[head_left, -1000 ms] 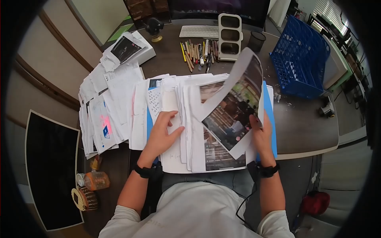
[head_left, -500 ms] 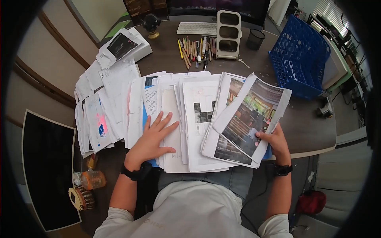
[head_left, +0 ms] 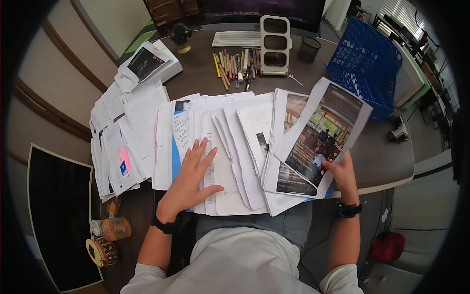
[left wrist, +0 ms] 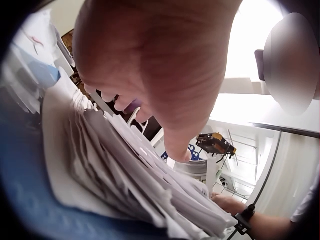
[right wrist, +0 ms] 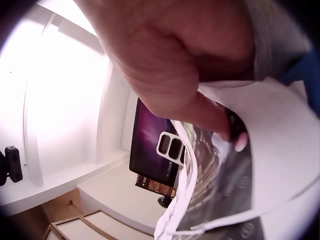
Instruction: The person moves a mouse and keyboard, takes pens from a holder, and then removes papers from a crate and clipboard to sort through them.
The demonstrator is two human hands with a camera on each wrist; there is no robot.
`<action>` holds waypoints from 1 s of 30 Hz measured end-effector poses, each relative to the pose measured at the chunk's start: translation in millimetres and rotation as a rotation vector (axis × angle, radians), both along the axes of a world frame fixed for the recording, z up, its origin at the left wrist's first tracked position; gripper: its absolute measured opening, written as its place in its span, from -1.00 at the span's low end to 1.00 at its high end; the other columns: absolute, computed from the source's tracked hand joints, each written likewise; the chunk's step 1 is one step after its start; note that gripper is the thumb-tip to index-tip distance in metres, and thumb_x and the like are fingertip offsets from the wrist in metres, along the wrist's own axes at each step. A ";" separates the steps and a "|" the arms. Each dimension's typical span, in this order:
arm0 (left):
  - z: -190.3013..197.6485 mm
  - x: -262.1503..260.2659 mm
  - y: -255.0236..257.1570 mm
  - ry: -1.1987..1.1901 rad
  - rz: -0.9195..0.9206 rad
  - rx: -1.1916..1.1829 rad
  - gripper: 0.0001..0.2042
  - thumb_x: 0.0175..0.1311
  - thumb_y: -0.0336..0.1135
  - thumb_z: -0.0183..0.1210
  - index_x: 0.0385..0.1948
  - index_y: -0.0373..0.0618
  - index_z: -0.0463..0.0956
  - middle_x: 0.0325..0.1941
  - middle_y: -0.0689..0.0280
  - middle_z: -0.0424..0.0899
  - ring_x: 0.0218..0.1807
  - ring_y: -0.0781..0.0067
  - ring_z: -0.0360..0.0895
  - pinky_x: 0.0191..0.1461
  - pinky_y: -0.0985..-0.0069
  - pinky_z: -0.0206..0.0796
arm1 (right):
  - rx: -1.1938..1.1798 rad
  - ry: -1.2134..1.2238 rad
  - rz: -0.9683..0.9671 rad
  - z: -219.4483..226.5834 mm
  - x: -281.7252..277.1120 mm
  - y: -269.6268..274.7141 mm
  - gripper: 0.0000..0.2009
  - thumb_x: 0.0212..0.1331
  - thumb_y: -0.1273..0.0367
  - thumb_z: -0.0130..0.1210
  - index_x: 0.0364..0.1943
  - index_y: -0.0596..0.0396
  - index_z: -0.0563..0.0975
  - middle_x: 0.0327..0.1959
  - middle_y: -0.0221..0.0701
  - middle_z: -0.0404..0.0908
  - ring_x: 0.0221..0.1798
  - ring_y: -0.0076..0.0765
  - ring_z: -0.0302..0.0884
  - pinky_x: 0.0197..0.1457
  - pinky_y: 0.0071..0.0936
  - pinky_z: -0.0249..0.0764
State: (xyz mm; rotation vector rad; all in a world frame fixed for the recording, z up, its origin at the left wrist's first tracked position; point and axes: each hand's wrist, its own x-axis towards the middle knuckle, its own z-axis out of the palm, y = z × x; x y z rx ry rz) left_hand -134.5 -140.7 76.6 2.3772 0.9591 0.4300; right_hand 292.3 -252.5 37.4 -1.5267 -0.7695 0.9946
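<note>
My right hand [head_left: 341, 179] grips a sheaf of paper at its lower right edge, thumb on top and fingers beneath. The top sheet [head_left: 328, 134] carries a dark photo printout and lies tilted over another printed page. In the right wrist view the thumb presses on the printed sheet [right wrist: 212, 175]. My left hand [head_left: 188, 179] is spread flat over the middle of the paper stack [head_left: 226, 183], fingers straight. Loose pages fan out between the two hands. Seen from the left wrist, the stack's [left wrist: 115, 160] edges are uneven and lie on something blue beneath the palm.
More loose papers [head_left: 132, 127] spread at the left. Behind the stack are pens and pencils [head_left: 235, 66], a pale three-slot holder [head_left: 275, 46], a keyboard [head_left: 236, 39] and a mesh cup [head_left: 309, 50]. A blue file rack [head_left: 364, 68] stands at right; a bottle [head_left: 116, 229] sits at lower left.
The raised, curling printout has come down to the right in my right hand. My left fingers have spread over the stack. Middle pages have slid and fanned, baring a sheet with handwriting.
</note>
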 end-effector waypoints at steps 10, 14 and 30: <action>-19.9 39.0 0.6 0.296 -0.055 0.068 -0.16 0.23 0.30 0.26 0.52 0.15 0.28 0.73 0.10 -0.15 0.71 -0.23 -0.41 0.60 -0.33 -0.65 | -0.136 -0.564 0.176 22.0 22.2 -17.3 0.18 -0.27 0.75 0.41 0.59 0.06 0.01 0.40 -0.15 0.35 0.33 -0.08 0.38 0.34 -0.26 0.45; -17.7 44.4 6.6 0.303 -0.057 0.046 -0.18 0.21 0.30 0.27 0.50 0.17 0.32 0.74 0.17 -0.16 0.71 -0.23 -0.44 0.58 -0.36 -0.69 | 0.056 -1.026 0.008 30.5 9.2 -20.3 0.37 -0.42 0.56 0.59 0.61 0.15 -0.12 0.58 0.09 0.06 0.60 0.25 0.00 0.62 -0.05 0.04; 13.4 34.2 24.0 0.048 0.008 -0.005 -0.09 0.12 -0.04 0.41 0.56 0.08 0.16 0.72 0.07 -0.12 0.72 -0.11 -0.27 0.67 -0.15 -0.51 | 0.163 -0.943 0.283 36.6 -37.0 0.7 -0.59 0.15 0.25 0.40 0.05 0.10 0.59 0.14 -0.19 0.51 0.19 0.05 0.47 0.27 -0.14 0.43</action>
